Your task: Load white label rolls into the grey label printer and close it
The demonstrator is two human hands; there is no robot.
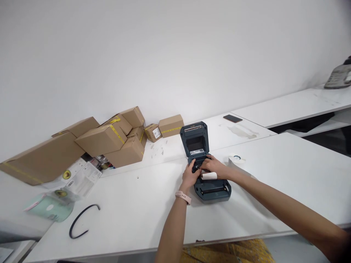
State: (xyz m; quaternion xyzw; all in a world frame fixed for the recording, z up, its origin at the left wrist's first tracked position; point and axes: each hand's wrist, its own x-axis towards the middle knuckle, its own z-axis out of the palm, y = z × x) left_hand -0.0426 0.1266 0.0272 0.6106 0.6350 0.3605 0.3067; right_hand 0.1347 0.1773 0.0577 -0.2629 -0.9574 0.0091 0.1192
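A dark blue-grey label printer (pixel 215 197) stands on the white table with its lid (pixel 195 140) tipped up and back. Both hands reach into the open bay. My left hand (pixel 190 175) grips at the bay's left side, thumb and fingers around a dark inner part. From the right, my right hand (pixel 214 165) reaches in with curled fingers; what they hold, if anything, is hidden. Just below that hand, a white piece of label paper (pixel 209 176) lies across the bay. The black roller (pixel 212 190) shows along the printer's front.
Right of the printer lies white backing paper (pixel 238 160) with a dark ring on it. A phone (pixel 232 118) rests farther back. Cardboard boxes (pixel 101 140) are stacked at left. Nearer are a black headband (pixel 78 223), a mint-green container (pixel 51 207) and clear packaging (pixel 83 179).
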